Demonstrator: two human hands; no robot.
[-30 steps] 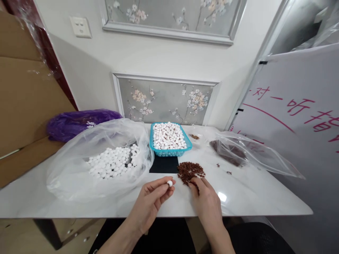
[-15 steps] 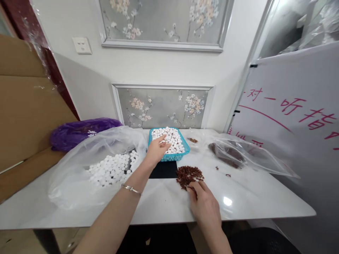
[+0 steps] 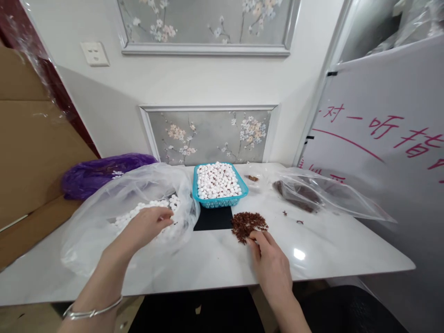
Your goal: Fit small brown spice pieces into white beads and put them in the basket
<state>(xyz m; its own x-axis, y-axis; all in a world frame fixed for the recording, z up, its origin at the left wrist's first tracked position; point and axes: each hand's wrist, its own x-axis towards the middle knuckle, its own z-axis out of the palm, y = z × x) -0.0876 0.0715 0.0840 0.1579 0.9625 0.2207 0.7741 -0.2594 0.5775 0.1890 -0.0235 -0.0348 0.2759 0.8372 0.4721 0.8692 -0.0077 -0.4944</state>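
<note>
My left hand (image 3: 147, 226), with a silver bangle at its wrist, hovers over a clear plastic bag (image 3: 85, 240) of small white balls (image 3: 128, 215). Its thumb and fingers are apart, and no ball shows between them. At the near edge of a pile of small reddish-brown pieces (image 3: 244, 224), the thumb and fingertips of my right hand (image 3: 272, 263) are pinched together. What they hold is too small to make out. Behind the hands stands a turquoise plastic basket (image 3: 222, 202) heaped with white balls, with brown bits showing among them.
A dark mat (image 3: 212, 219) lies partly under the basket. On the right is a clear zip bag (image 3: 333, 196) with brown contents; two brown bits lie before it. A purple bag (image 3: 100, 173) and cardboard box (image 3: 41, 152) are left. The whiteboard (image 3: 381, 111) borders the right.
My left hand has moved from the balls in the basket leftward and nearer, to above the bag of balls. The right hand stays pinched at the brown pile. The view has shifted slightly.
</note>
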